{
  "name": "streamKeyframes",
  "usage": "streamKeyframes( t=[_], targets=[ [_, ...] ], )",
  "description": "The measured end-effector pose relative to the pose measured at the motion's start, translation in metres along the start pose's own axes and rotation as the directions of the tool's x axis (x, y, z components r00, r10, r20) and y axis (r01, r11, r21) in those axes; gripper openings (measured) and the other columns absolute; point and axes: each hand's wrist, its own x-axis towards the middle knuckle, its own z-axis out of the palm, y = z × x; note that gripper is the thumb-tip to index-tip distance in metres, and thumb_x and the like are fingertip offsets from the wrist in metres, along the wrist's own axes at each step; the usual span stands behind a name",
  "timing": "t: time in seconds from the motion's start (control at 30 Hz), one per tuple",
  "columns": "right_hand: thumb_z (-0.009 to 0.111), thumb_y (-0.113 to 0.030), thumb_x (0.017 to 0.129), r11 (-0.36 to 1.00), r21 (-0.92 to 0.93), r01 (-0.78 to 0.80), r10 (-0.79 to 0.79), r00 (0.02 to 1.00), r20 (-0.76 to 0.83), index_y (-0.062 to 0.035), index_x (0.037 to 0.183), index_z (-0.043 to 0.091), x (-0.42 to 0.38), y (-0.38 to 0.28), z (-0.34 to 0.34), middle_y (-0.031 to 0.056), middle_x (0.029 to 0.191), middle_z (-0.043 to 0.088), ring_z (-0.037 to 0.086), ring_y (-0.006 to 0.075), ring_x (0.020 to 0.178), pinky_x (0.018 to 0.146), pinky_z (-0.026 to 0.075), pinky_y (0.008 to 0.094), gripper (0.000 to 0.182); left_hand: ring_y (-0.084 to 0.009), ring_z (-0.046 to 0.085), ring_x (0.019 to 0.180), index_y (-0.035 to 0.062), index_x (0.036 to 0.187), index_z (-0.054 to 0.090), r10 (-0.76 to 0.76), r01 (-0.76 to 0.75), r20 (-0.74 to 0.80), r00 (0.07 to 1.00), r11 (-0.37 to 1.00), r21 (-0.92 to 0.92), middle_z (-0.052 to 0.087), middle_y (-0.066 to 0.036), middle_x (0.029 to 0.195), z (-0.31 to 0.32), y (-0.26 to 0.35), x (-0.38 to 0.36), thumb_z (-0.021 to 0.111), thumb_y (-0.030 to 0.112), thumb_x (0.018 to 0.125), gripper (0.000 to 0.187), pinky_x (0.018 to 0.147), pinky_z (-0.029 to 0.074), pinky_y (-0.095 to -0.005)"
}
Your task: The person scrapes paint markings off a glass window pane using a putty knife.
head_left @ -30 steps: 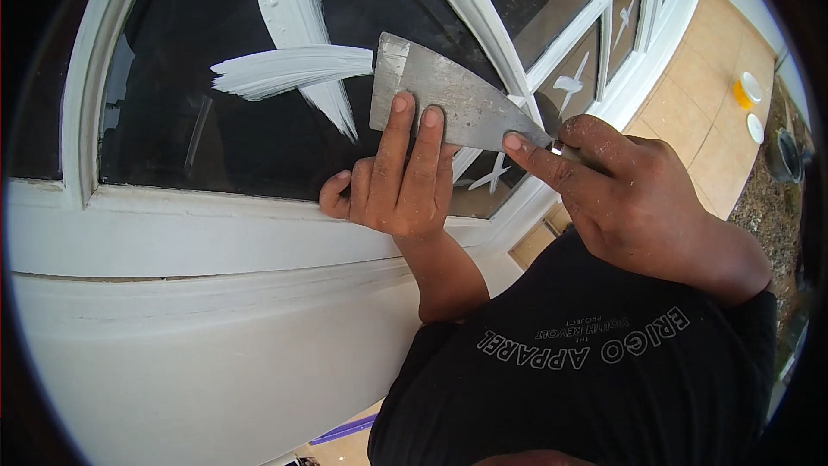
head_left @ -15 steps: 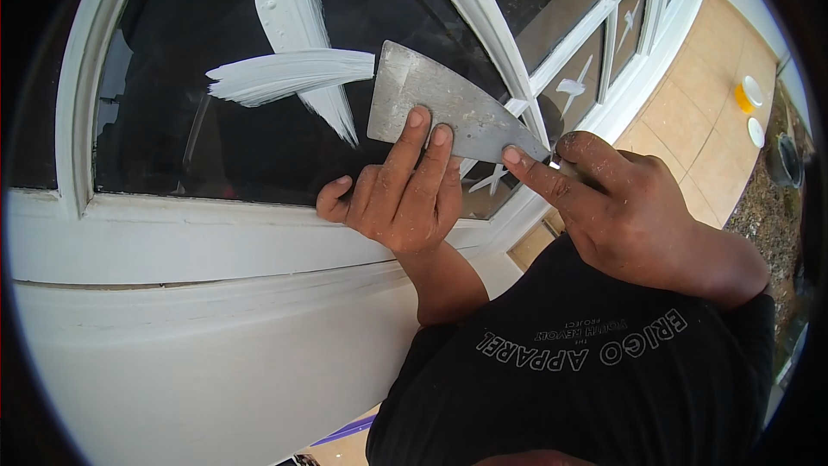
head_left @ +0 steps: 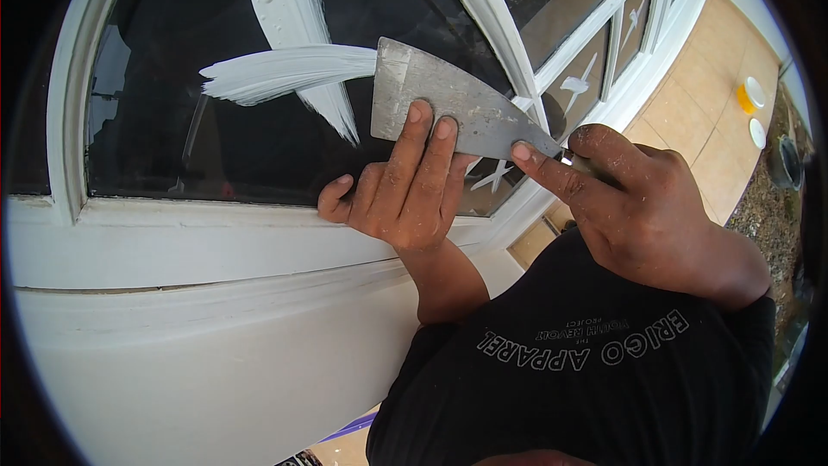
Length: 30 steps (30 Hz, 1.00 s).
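Note:
My right hand (head_left: 642,207) is closed around the handle of a putty knife (head_left: 435,91), its index finger stretched along the base of the wide, scuffed metal blade. Two fingertips of my left hand (head_left: 397,181) lie flat on the blade's lower part; the other fingers are apart and hold nothing. The blade is in front of a dark window pane (head_left: 190,147). Its left edge is at the right end of a horizontal white smear (head_left: 285,73). A second white smear (head_left: 289,4) crosses that one steeply. Most of the handle is hidden in my right hand.
White window frame (head_left: 216,242) surrounds the pane, with smaller panes at upper right, some bearing white crosses (head_left: 573,86). On the tiled floor (head_left: 690,112) at right are a yellow and white tub (head_left: 750,95) and a white lid (head_left: 757,133). A dark bucket (head_left: 785,161) is beyond.
The putty knife and my right hand have shifted slightly right in view, while the left part of the window has shifted slightly left. Both hands keep the same hold.

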Motion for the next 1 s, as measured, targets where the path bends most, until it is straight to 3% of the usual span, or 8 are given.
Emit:
streamKeyframes(
  t=[0.1, 0.53, 0.63, 0.73, 0.8, 0.93, 1.0],
  targets=[
    [0.070, 0.007, 0.076, 1.000, -0.002, -0.002, 0.002, 1.000, 0.009, -0.0114, 0.133, 0.067, 0.001, 0.000, -0.001, 0.0131, 0.097, 0.059, 0.067, 0.0212, 0.069, 0.058, 0.059, 0.0323, 0.061, -0.0029, 0.053, 0.060, 0.0214, 0.107, 0.078, 0.023, -0.022, -0.047, 0.999, 1.000, 0.009, 0.077, 0.001, 0.113, 0.004, -0.001, 0.001, 0.069, 0.048, 0.089, 0.033, 0.098, 0.028, -0.0287],
    [0.069, 0.006, 0.077, 1.000, -0.003, 0.026, -0.026, 0.999, 0.028, -0.0098, 0.136, 0.064, 0.002, 0.003, -0.003, 0.0134, 0.097, 0.059, 0.065, 0.0197, 0.068, 0.056, 0.058, 0.0321, 0.061, -0.0021, 0.055, 0.063, 0.0248, 0.109, 0.078, 0.003, -0.001, -0.039, 0.999, 0.999, 0.040, 0.076, 0.003, 0.116, 0.003, 0.002, 0.000, 0.067, 0.047, 0.092, 0.030, 0.101, 0.027, -0.0282],
    [0.069, 0.006, 0.077, 0.999, 0.015, 0.043, -0.043, 0.999, 0.006, -0.0091, 0.136, 0.064, -0.001, 0.000, 0.004, 0.0154, 0.099, 0.058, 0.065, 0.0197, 0.067, 0.054, 0.058, 0.0319, 0.062, -0.0035, 0.044, 0.056, 0.0323, 0.106, 0.079, -0.089, 0.089, -0.070, 0.994, 0.996, -0.005, 0.077, 0.012, 0.111, 0.005, 0.003, -0.004, 0.065, 0.054, 0.092, 0.029, 0.107, 0.024, -0.0280],
    [0.069, 0.007, 0.077, 0.998, 0.061, 0.019, -0.020, 1.000, 0.017, -0.0086, 0.136, 0.064, -0.004, -0.002, 0.009, 0.0168, 0.100, 0.058, 0.065, 0.0196, 0.064, 0.053, 0.057, 0.0317, 0.061, -0.0030, 0.045, 0.056, 0.0339, 0.105, 0.078, -0.092, 0.091, -0.050, 0.995, 0.996, -0.017, 0.077, 0.011, 0.112, -0.001, 0.002, -0.004, 0.065, 0.053, 0.092, 0.027, 0.107, 0.024, -0.0280],
    [0.068, 0.008, 0.077, 0.998, 0.064, 0.027, -0.026, 0.999, -0.018, -0.0082, 0.137, 0.064, -0.004, -0.003, 0.013, 0.0170, 0.100, 0.058, 0.064, 0.0191, 0.061, 0.052, 0.056, 0.0317, 0.062, -0.0022, 0.056, 0.063, 0.0265, 0.106, 0.078, -0.007, 0.007, 0.022, 1.000, 1.000, -0.006, 0.077, -0.001, 0.114, -0.007, 0.001, -0.001, 0.066, 0.045, 0.092, 0.026, 0.100, 0.027, -0.0284],
    [0.068, 0.009, 0.076, 0.996, 0.084, 0.023, -0.022, 1.000, -0.004, -0.0076, 0.137, 0.063, -0.006, -0.002, 0.013, 0.0173, 0.100, 0.058, 0.064, 0.0191, 0.061, 0.051, 0.056, 0.0315, 0.063, -0.0025, 0.056, 0.063, 0.0265, 0.106, 0.078, -0.007, 0.006, -0.038, 0.999, 0.999, -0.040, 0.077, -0.001, 0.113, -0.001, 0.003, -0.001, 0.067, 0.045, 0.092, 0.026, 0.100, 0.027, -0.0284],
    [0.068, 0.010, 0.075, 0.997, 0.066, 0.034, -0.033, 0.999, -0.022, -0.0074, 0.137, 0.063, -0.005, -0.001, 0.014, 0.0175, 0.100, 0.057, 0.064, 0.0193, 0.061, 0.052, 0.056, 0.0315, 0.065, -0.0036, 0.046, 0.056, 0.0372, 0.106, 0.077, -0.058, 0.057, -0.046, 0.997, 0.998, -0.025, 0.076, 0.011, 0.114, 0.002, 0.002, -0.005, 0.067, 0.054, 0.090, 0.026, 0.105, 0.025, -0.0295]
  ],
)
